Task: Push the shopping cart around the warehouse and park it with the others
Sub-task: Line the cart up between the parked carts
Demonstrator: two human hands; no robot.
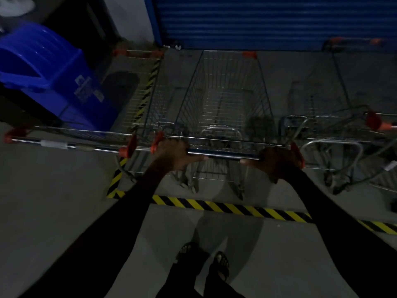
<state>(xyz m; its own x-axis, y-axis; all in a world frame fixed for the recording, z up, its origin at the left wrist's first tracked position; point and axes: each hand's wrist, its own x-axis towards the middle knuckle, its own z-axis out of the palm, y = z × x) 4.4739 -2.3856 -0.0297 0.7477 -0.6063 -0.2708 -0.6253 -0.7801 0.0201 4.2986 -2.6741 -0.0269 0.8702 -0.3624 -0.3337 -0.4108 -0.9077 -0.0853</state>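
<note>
A wire shopping cart (225, 100) with orange corner caps stands straight ahead of me, its empty basket pointing at a blue roller door. My left hand (171, 154) grips the left end of its metal handle bar (223, 154). My right hand (277, 161) grips the right end. A second cart (133, 108) is parked close on the left, its handle level with mine. Another cart (335, 125) is parked on the right. My cart sits between them, inside the marked bay.
Yellow-and-black hazard tape (236, 208) marks the bay's near edge, just behind my cart's rear wheels, and its left edge. A blue plastic bin (53, 78) stands at far left. The blue roller door (268, 20) closes off the front. My sandalled feet are on grey concrete floor.
</note>
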